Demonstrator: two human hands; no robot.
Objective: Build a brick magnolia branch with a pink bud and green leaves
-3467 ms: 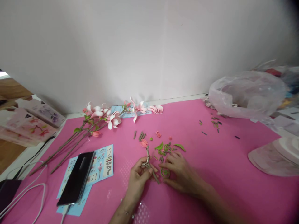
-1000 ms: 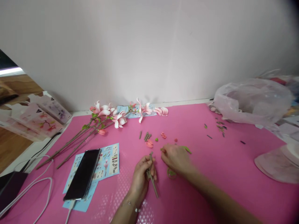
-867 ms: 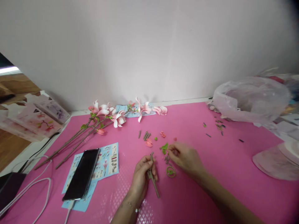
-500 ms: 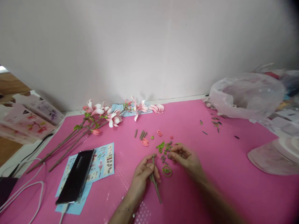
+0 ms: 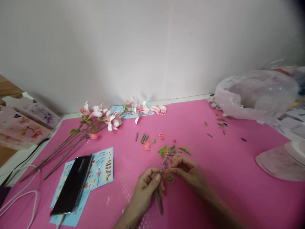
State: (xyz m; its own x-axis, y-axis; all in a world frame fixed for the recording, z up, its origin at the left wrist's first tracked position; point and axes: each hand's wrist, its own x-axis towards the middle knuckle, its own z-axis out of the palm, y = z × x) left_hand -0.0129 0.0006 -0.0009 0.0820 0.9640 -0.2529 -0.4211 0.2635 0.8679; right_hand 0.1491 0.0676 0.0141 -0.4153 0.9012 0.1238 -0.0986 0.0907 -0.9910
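My left hand [image 5: 148,186] is closed around a brown toy flower stem [image 5: 159,202], which slants down toward me with its knobbed top end by my thumb. Close to that end, my right hand [image 5: 187,170] has thumb and fingertips pinched together. Whatever sits between them is too small or hidden to make out. Under my right fingertips lies a green ring-shaped piece [image 5: 169,177]. Just beyond are small brown and green pieces, a green leaf piece [image 5: 184,149] and another leaf [image 5: 163,149]. Coral petal pieces [image 5: 146,146] lie further left.
Assembled magnolia branches [image 5: 71,139] lie at the left on the pink mat [image 5: 195,127]. A phone [image 5: 72,184] rests on blue instruction sheets [image 5: 108,171]. Dark bits [image 5: 221,124] are scattered at right, near a plastic bag [image 5: 257,92] and a pink cap [image 5: 281,162]. Boxes [image 5: 23,127] stand left.
My right hand has come from the pile of small pieces back toward me, beside the top of the stem. The left hand still grips the stem. The whole view has shifted slightly.
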